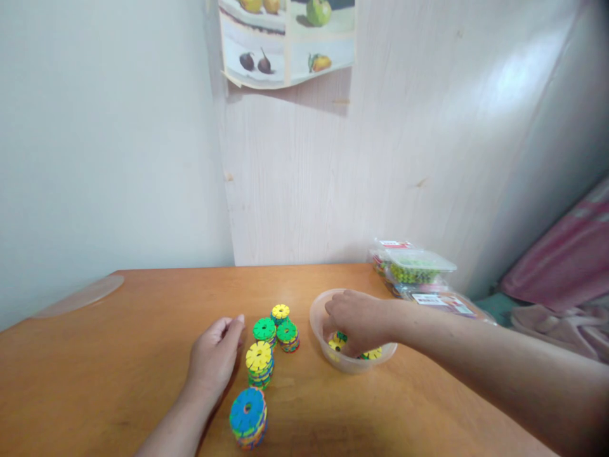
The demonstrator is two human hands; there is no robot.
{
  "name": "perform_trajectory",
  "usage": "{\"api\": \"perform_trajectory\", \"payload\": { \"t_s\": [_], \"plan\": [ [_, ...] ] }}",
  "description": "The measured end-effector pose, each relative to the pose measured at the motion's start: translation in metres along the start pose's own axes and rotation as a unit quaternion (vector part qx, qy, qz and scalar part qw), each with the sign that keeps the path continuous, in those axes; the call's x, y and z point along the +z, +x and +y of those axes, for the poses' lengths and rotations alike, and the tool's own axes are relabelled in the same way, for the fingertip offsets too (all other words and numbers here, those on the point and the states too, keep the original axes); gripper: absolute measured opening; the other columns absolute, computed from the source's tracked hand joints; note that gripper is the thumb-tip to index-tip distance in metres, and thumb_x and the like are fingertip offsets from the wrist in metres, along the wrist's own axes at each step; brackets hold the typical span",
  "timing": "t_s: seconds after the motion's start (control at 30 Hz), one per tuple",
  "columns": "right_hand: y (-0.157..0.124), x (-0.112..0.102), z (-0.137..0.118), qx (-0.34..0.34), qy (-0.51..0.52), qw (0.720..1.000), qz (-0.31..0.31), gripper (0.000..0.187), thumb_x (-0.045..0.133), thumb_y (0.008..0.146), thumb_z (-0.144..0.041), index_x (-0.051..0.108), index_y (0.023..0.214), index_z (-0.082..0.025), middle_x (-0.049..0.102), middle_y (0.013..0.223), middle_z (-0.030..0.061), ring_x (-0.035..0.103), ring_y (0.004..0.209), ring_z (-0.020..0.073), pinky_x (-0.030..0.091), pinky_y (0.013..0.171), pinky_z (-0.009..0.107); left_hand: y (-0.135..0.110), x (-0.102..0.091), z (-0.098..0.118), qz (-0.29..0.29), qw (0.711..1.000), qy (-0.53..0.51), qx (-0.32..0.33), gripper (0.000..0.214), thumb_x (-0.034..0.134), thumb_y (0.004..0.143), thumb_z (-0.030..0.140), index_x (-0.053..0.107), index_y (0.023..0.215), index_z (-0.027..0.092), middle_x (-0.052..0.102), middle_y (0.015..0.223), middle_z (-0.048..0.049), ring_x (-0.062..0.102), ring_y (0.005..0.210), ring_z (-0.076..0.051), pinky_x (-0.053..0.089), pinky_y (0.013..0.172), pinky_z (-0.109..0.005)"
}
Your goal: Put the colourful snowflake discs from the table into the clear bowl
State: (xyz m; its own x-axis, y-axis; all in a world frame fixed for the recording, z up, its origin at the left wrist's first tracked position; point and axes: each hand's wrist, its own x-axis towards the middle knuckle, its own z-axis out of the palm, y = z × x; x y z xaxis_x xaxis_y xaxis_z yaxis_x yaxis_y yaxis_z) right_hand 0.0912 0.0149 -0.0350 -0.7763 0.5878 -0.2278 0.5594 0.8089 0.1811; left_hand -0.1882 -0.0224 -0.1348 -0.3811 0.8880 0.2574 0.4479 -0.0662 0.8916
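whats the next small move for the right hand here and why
Probably lift one disc out of the clear bowl: the right hand is down among the loose discs there, and the left hand rests beside five sorted stacks.

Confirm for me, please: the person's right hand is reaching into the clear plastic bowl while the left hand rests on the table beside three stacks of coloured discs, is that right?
Not quite: the head view shows five stacks of coloured discs, not three. The rest holds: the right hand reaches into the clear plastic bowl, and the left hand rests on the table beside the stacks.
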Motion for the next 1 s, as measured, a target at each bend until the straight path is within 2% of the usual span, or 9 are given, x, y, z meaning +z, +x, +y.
{"api": "perform_trajectory", "payload": {
  "t_s": [0.13, 0.33, 0.57, 0.77, 1.0],
  "plan": [
    [-0.003, -0.005, 0.002, 0.004, 0.03, 1.0, -0.008, 0.041, 0.069, 0.069, -0.042, 0.074, 0.109, -0.033, 0.069, 0.102, 0.0078, 0.062, 0.096, 0.0271, 0.043, 0.076, 0.034, 0.0, 0.0, -0.001, -0.003, 1.0, 0.002, 0.001, 0.043, 0.052, 0.081, 0.06, 0.056, 0.066, 0.019, 0.052, 0.058, 0.0032, 0.048, 0.063, -0.016, 0.037, 0.059, -0.024],
    [-0.004, -0.013, 0.008, 0.079, 0.032, 0.996, 0.003, 0.032, 0.061, 0.076, -0.03, 0.075, 0.105, -0.033, 0.07, 0.097, 0.0073, 0.064, 0.089, 0.026, 0.041, 0.068, 0.033, 0.0, 0.0, -0.001, -0.01, 1.0, 0.002, -0.004, 0.044, 0.051, 0.082, 0.06, 0.058, 0.069, 0.019, 0.054, 0.061, 0.0027, 0.049, 0.064, -0.016, 0.037, 0.06, -0.024],
    [0.003, -0.012, 0.001, 0.032, -0.035, 0.999, 0.011, 0.023, 0.062, 0.077, -0.034, 0.077, 0.093, -0.029, 0.065, 0.099, 0.0112, 0.056, 0.098, 0.0309, 0.038, 0.077, 0.041, 0.0, 0.0, 0.0, -0.003, 1.0, 0.002, 0.002, 0.044, 0.052, 0.081, 0.06, 0.056, 0.066, 0.02, 0.051, 0.058, 0.0038, 0.048, 0.063, -0.016, 0.035, 0.058, -0.023],
    [0.015, -0.007, -0.008, 0.029, -0.094, 0.995, -0.001, 0.022, 0.062, 0.078, -0.035, 0.077, 0.088, -0.022, 0.065, 0.097, 0.0156, 0.055, 0.093, 0.0302, 0.039, 0.075, 0.041, -0.001, 0.0, 0.0, 0.005, 1.0, -0.006, 0.003, 0.045, 0.054, 0.079, 0.061, 0.053, 0.062, 0.02, 0.047, 0.055, 0.005, 0.044, 0.06, -0.014, 0.034, 0.056, -0.023],
    [0.018, -0.007, -0.018, 0.031, -0.108, 0.994, -0.012, 0.025, 0.064, 0.076, -0.036, 0.076, 0.086, -0.016, 0.067, 0.095, 0.0166, 0.058, 0.093, 0.0313, 0.043, 0.073, 0.04, 0.001, 0.001, -0.003, 0.001, 1.0, 0.011, 0.011, 0.045, 0.052, 0.082, 0.06, 0.051, 0.061, 0.02, 0.046, 0.054, 0.0052, 0.044, 0.058, -0.014, 0.033, 0.055, -0.023]
  ]
}}
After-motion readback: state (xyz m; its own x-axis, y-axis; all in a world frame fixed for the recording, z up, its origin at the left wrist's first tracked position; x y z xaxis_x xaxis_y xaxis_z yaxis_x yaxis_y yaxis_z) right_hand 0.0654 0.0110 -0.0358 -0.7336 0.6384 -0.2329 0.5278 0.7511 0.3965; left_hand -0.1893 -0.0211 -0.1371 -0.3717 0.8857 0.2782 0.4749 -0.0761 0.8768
